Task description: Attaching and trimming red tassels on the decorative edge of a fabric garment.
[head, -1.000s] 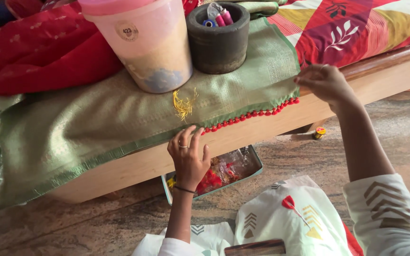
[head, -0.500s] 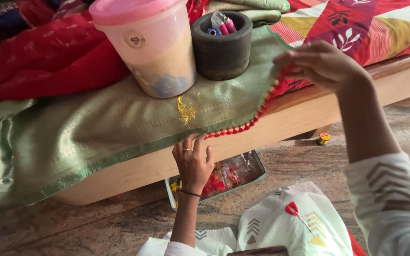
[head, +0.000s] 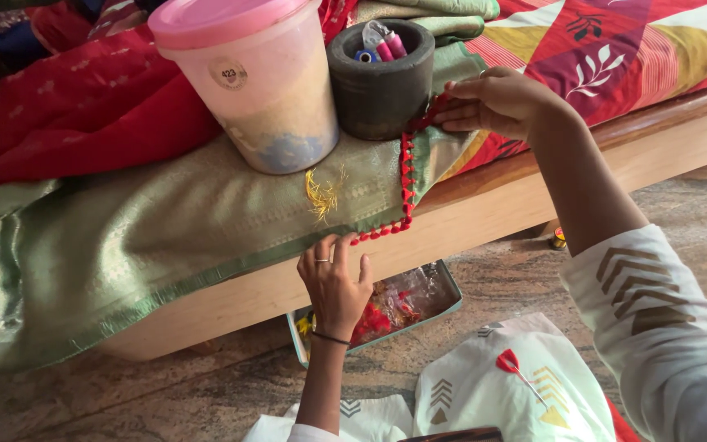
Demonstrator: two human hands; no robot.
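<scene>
Left hand: the left hand [head: 335, 282] lies flat, fingers spread, pressed on the lower hem of the green cloth [head: 190, 221] at the front edge of the wooden bed frame [head: 484, 217]; it appears to pin the hem in place.
Right hand: the right hand [head: 497, 102] pinches the corner of the cloth with fingertips pressed together on the red bead trim [head: 407, 176], folding that corner up and back toward the dark round pot [head: 380, 78].
Cloth: draped over the bed edge, hanging past the frame on the left side; a tuft of yellow thread [head: 321, 195] sits near the middle.
Weights: a pink-lidded plastic tub [head: 251, 82] and the pot, holding thread spools, stand on the cloth just beside each other; by my reading they keep it from sliding off.
Edges: the bead trim runs along the hem, then turns upward where the corner is folded.
Open room: bare frame wood shows right of the fold; the patterned bedspread [head: 615, 45] lies beyond.
Below: a shallow tray [head: 443, 286] with red bits sits on the stone floor [head: 124, 409], partly under the frame, near the left wrist.
</scene>
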